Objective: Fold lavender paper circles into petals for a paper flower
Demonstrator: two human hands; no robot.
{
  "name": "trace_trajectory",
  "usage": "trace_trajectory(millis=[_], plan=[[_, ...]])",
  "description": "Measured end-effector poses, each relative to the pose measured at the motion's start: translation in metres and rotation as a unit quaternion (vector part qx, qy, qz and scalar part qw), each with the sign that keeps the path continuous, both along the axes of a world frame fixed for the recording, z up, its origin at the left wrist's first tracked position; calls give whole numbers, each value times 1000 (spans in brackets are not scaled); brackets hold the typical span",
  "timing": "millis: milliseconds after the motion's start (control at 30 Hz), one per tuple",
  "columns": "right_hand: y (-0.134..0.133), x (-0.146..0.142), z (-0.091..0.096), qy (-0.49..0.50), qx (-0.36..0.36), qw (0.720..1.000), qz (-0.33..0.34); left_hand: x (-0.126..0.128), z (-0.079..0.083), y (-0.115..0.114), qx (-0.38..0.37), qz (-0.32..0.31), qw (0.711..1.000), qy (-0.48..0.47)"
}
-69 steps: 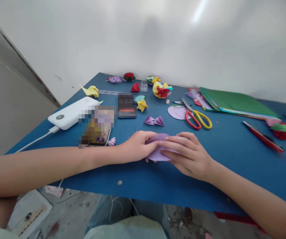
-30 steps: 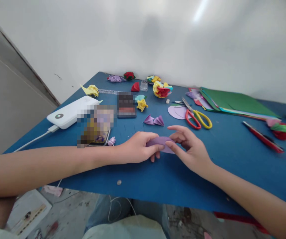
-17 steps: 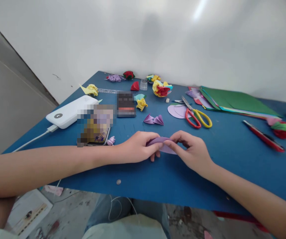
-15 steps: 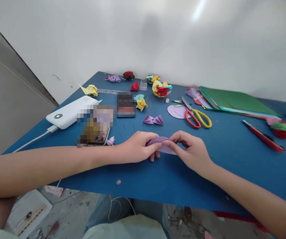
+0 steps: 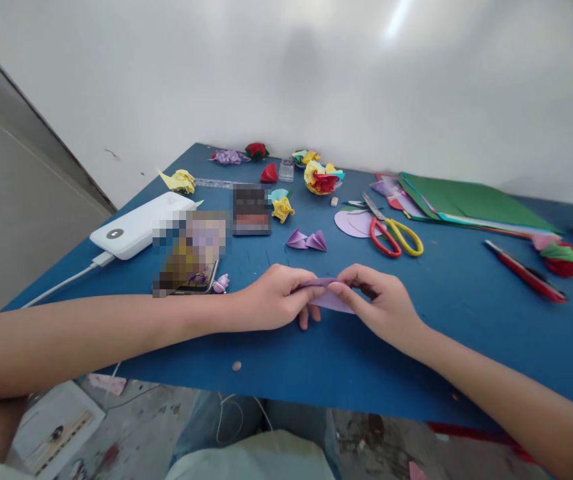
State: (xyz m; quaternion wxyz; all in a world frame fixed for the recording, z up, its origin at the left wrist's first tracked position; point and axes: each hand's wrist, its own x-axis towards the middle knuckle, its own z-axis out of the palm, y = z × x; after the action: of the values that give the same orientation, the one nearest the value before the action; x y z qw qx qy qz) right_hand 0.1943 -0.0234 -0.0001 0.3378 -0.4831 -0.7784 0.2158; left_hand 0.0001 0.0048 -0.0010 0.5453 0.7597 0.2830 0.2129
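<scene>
Grips a bent, rounded piece of thin lilac paper (image 5: 331, 303) in the left hand (image 5: 281, 297), thumb along the near side, fingers behind and beneath. Pinches the same piece by its upper edge with the right hand (image 5: 384, 297), thumb against forefinger, at 3 o'clock from the left hand, both thumb tips nearly meeting. Holds the piece over the near middle of a flat blue table (image 5: 396, 380); cannot tell the number of layers. Remaining clock directions taken from the held lilac paper. At 11 o'clock, just beyond the hands, a joined pair of folded purple paper cones (image 5: 306, 241); farther out, a crumpled yellow paper flower (image 5: 282, 210). At 12 o'clock, well apart, a ruffled yellow, red and blue paper ball (image 5: 323, 180). Near 1 o'clock, flat lilac paper circles (image 5: 350, 225), partly overlapped by steel scissors with one red and one yellow handle (image 5: 386, 231). At 2 o'clock, a stack of coloured paper sheets, green uppermost (image 5: 476, 203). At 3 o'clock, well apart, a slim red-and-black tool with a metal tip (image 5: 529, 275), type unclear. At 9 o'clock, a partly pixelated smartphone (image 5: 201, 280); between 9 and 10, a white rectangular power bank (image 5: 141, 228).
</scene>
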Motion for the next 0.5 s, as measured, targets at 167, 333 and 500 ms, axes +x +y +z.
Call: trace_trajectory(millis=[167,333,500], plan=[[-1,0,2,-8,-53,998,44,-1,2,-1,7,-9,1000,-10],[-1,1,0,-16,-58,998,20,-2,5,1,10,-26,1000,12],[0,5,4,-3,-85,996,37,-3,5,1,13,-44,998,46]])
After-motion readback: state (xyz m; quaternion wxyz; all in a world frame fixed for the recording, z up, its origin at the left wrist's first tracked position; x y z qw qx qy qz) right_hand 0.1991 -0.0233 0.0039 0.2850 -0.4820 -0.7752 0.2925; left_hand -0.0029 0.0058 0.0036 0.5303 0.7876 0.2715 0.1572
